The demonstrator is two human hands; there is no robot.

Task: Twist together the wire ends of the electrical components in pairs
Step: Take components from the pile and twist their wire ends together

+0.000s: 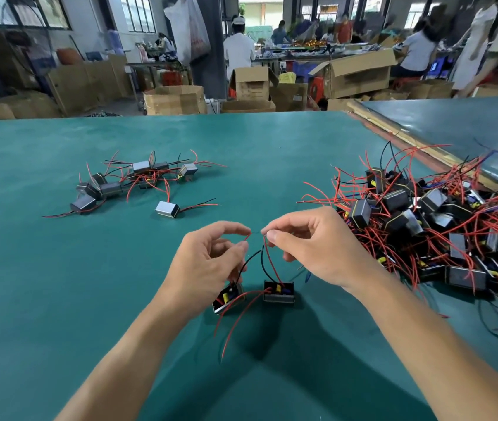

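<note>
Two small black box-shaped components hang by their red and black wires above the green table (120, 299). The left component (226, 299) tilts under my left hand (208, 265), and the right component (279, 291) hangs level beside it. My left hand pinches a red wire end (247, 237) between thumb and forefinger. Facing it, my right hand (311, 244) pinches the other red wire end (267, 247). A thin bare strand bridges the two pinches. Loose red wires (235, 323) trail down from the components.
A large heap of components with tangled red wires (430, 226) lies at the right. A smaller cluster of components (138, 180) sits at the far left, with one single component (167, 209) nearer. Cardboard boxes (174, 100) and people stand beyond the table's far edge.
</note>
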